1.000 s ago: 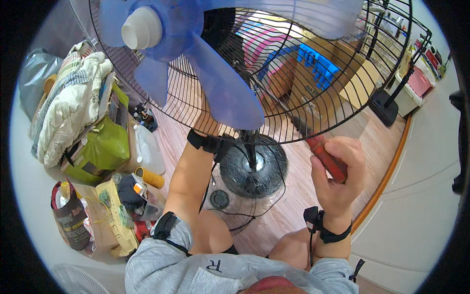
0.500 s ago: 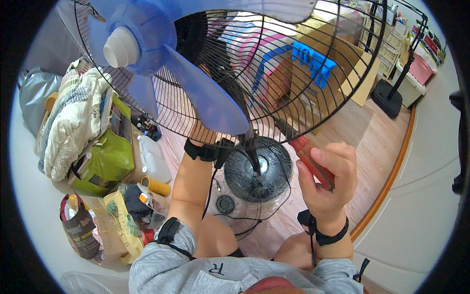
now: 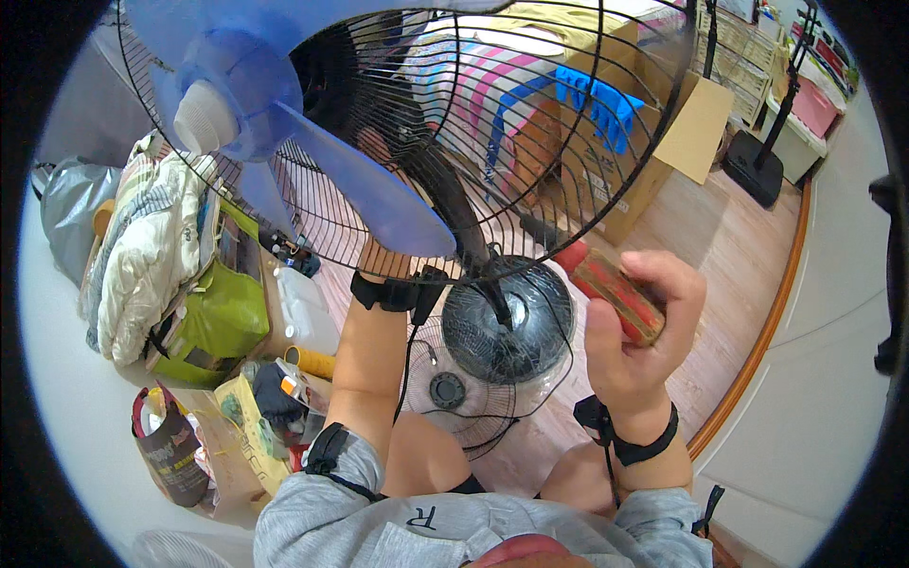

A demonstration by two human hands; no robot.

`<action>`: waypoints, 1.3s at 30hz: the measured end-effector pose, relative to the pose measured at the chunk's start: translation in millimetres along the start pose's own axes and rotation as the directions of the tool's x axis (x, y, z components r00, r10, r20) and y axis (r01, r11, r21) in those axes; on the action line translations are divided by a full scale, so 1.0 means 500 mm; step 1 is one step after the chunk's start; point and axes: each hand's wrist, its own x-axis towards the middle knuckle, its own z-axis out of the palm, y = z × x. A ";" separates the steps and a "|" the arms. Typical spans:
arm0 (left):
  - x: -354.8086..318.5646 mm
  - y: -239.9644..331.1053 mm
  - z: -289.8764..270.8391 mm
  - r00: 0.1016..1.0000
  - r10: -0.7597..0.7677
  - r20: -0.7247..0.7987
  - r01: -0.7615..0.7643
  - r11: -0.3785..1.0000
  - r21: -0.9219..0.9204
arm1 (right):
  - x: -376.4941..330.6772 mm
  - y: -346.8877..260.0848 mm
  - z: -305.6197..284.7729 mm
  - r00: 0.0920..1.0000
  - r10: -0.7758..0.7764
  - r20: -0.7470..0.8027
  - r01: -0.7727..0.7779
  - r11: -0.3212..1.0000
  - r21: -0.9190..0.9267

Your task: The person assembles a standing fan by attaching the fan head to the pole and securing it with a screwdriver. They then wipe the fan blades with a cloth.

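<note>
We look down over a wooden floor [image 3: 729, 256] that runs out to a curved skirting edge and a pale wall on our right. Along our left a heap of clutter lies against the wall: a bundled cream blanket [image 3: 142, 256], a green bag [image 3: 218, 322], a white plastic jug [image 3: 305, 312] and a dark printed sack [image 3: 170, 450]. Further back sit a cardboard box [image 3: 653, 151] with a blue cloth draped over it and a black stand base [image 3: 755, 175]. Right under us rises the fan [image 3: 379, 180], its black wire cage tilted up toward our face, the blue blades [image 3: 312, 161] spread in front of it and the white hub at upper left; the round dark base [image 3: 507, 317] sits on the floor between our knees. Our right hand [image 3: 634, 341] is wrapped tight around the screwdriver [image 3: 615, 293], fingers curled over its red handle; the tool's long axis slants from lower right up to upper left, its dark shaft pointing in at the cage rim. Our left hand [image 3: 383, 260] reaches up behind the cage, mostly hidden by the wires and a blade, so we cannot tell how its fingers are set.
</note>
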 end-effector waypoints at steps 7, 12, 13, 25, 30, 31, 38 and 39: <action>0.003 0.002 0.011 0.999 -0.047 0.003 0.047 0.996 -0.069 | 0.007 0.011 -0.002 0.983 -0.184 0.010 0.184 0.982 -0.050; 0.002 0.004 0.018 0.997 -0.081 0.003 0.080 0.989 -0.124 | 0.012 0.007 -0.011 0.992 -0.112 0.051 0.117 0.988 -0.100; 0.003 0.005 0.019 0.996 -0.086 0.002 0.086 0.987 -0.135 | 0.011 0.003 -0.014 0.992 -0.125 0.031 0.127 0.989 -0.082; -0.002 0.026 0.017 0.988 -0.153 -0.017 0.143 0.954 -0.263 | 0.016 0.001 -0.006 0.981 -0.193 -0.022 0.190 0.978 -0.090; 0.002 0.032 0.017 0.982 -0.185 -0.025 0.168 0.934 -0.314 | 0.021 0.001 -0.009 1.000 -0.003 0.000 0.003 0.998 0.059; 0.002 0.033 0.018 0.981 -0.192 -0.026 0.173 0.930 -0.324 | 0.020 -0.001 -0.011 1.000 0.012 0.014 -0.013 0.994 0.108; 0.013 0.039 0.013 0.959 -0.280 -0.033 0.236 0.863 -0.447 | 0.015 -0.004 -0.006 0.999 -0.022 -0.024 0.023 0.999 0.043; 0.017 0.036 0.013 0.959 -0.283 -0.031 0.240 0.862 -0.446 | 0.015 -0.005 -0.006 0.999 0.028 -0.019 -0.027 0.999 0.023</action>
